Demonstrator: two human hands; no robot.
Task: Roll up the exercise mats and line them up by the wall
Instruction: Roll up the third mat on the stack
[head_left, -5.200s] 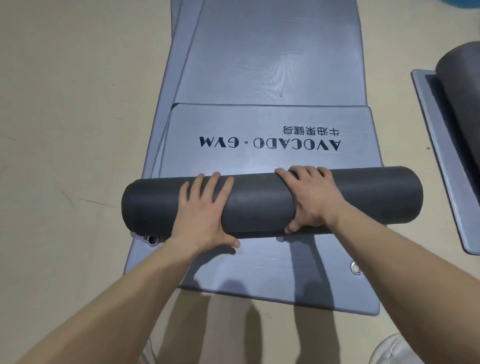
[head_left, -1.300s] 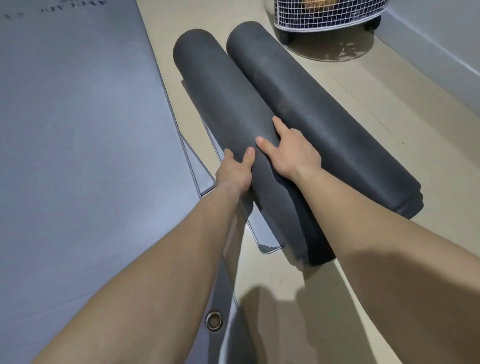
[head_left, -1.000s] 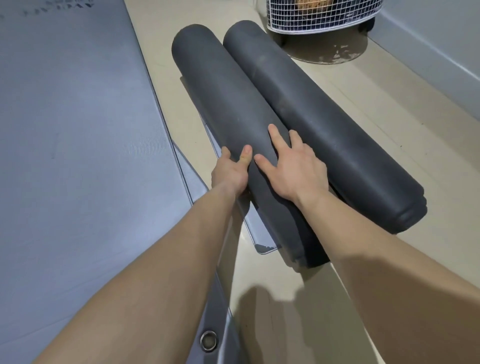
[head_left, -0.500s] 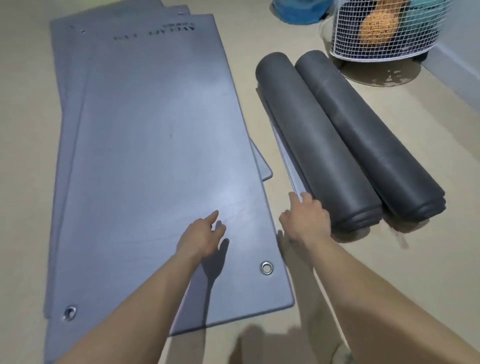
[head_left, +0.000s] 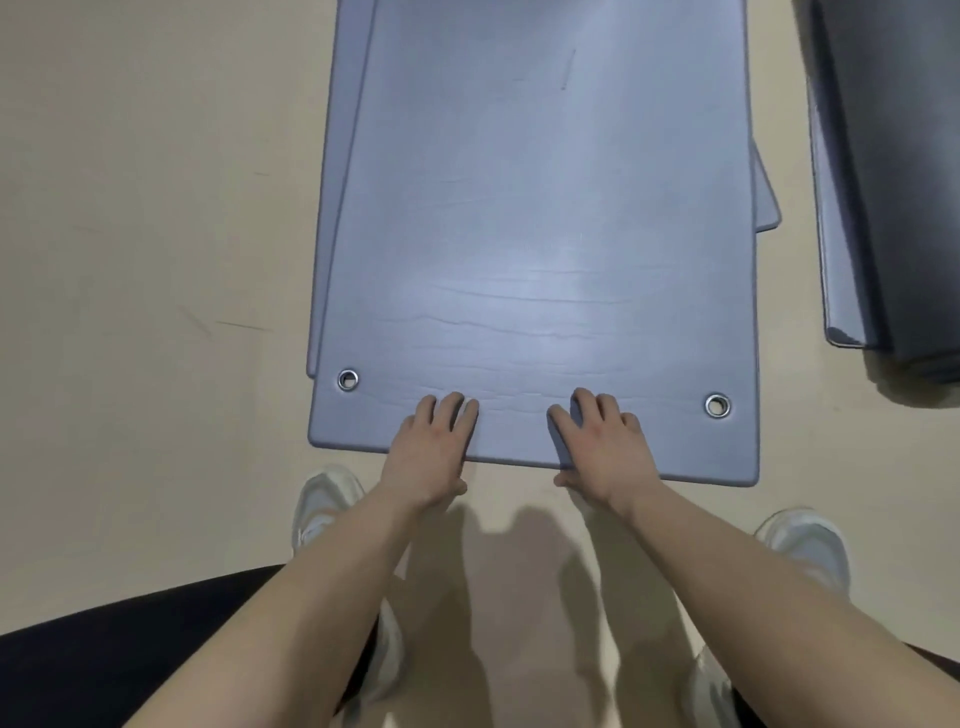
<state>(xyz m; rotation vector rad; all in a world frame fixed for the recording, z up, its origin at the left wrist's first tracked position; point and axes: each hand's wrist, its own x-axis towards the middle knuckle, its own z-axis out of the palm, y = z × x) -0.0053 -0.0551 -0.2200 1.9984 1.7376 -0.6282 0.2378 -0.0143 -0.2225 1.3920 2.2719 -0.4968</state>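
A flat blue-grey exercise mat (head_left: 545, 208) lies on the floor in front of me, with a metal eyelet in each near corner. My left hand (head_left: 431, 452) and my right hand (head_left: 602, 447) both hold its near edge, side by side near the middle. Their fingers lie bent on top and the thumbs sit at the edge underneath. A dark rolled mat (head_left: 904, 208) lies along the right border of the view, partly cut off, with its loose flap beside it.
More flat mats lie under the top one; one shows as a strip on the left (head_left: 337, 182) and one as a corner on the right (head_left: 766, 208). My white shoes (head_left: 322, 504) (head_left: 805, 545) stand on the beige floor just behind the mat's near edge.
I have turned from the two rolled mats to the flat stack. Both hands left the rolled mat and now hold the top mat's near edge.
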